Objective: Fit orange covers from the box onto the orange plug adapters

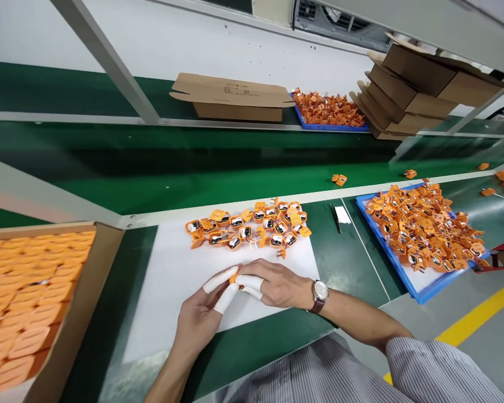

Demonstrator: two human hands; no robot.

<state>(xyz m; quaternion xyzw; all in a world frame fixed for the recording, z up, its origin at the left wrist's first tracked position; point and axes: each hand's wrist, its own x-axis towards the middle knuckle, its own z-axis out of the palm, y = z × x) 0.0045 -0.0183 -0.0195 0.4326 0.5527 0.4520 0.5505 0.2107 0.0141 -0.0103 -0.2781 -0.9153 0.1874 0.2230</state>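
Note:
Over a white sheet point(151, 302) on the green bench, my left hand point(204, 310) and my right hand point(269, 282) meet. Both pinch one small orange plastic part point(234, 278), mostly covered by my fingers. White finger covers wrap the thumbs and some fingers. A watch point(320, 291) is on my right wrist. Just beyond my hands lies a loose group of orange plug-like parts point(246, 232), several showing black and white insides and some with metal pins.
At the left stands a cardboard box point(105, 246) with rows of orange pieces. A blue tray point(403, 280) heaped with orange parts is at the right. A pen point(336, 218) lies between. The shelf holds a flat carton point(239, 112), another blue tray point(334, 127) and stacked boxes point(420, 92).

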